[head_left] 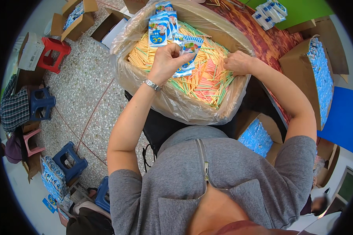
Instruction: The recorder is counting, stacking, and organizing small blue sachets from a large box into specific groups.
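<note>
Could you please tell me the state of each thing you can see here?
Left hand: closed on a blue-and-white packet.
Right hand: fingers down at the coloured sticks; grip hidden.
Box: open, filled with sticks.
Plastic liner: spread over the box's rim.
Other packets: overlapping, on the sticks.
Wristwatch: strapped on.
Shirt zip: partly undone.
Carton at far right: open, full.

Bright, diffuse light spreads evenly, leaving soft shadows. White glare streaks the wrinkled, translucent plastic liner point(135, 78), and a silver metal wristwatch point(152, 84) glints. The thin yellow, pink and green sticks point(208, 76) look fairly crisp; fisheye curvature bends the outer areas, softening toward black corners.
</note>
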`<state>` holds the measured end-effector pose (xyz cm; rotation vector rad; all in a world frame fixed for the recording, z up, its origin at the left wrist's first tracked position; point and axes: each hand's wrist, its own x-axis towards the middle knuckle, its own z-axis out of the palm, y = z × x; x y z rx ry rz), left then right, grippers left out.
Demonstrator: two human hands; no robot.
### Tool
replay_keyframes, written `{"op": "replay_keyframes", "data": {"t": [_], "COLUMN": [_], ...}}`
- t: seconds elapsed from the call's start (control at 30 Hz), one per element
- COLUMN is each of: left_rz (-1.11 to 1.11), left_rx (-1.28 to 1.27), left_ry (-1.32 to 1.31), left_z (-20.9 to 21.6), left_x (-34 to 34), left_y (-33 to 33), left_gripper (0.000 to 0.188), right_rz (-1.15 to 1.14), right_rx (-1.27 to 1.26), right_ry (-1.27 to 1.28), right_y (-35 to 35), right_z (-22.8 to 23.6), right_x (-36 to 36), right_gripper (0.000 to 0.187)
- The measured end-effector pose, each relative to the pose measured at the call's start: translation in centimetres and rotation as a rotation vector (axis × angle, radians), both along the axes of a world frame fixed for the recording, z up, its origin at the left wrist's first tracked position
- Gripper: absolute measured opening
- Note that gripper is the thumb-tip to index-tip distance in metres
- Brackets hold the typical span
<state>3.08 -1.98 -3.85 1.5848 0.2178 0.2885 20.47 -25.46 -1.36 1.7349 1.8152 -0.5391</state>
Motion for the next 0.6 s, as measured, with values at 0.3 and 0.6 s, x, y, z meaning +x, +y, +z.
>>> {"op": "replay_keyframes", "data": {"t": [0.3, 0.6], "left_rz": [-0.044, -0.009], "left_rx": [0.06, 0.04], "left_ry": [0.108, 0.002], "left_z": [0.8, 0.2], "left_x": [0.0, 0.3], "left_y": [-0.2, -0.5], "left_gripper": [0.029, 0.042], "right_rz": [-0.173, -0.112], "right_rx": [-0.016, -0.217], "right_ry": [0.054, 0.127], "right_y": [0.2, 1.2], "right_z": [0.3, -0.7], "right_x": [0.1, 0.0], "right_gripper": [0.036, 0.028]}}
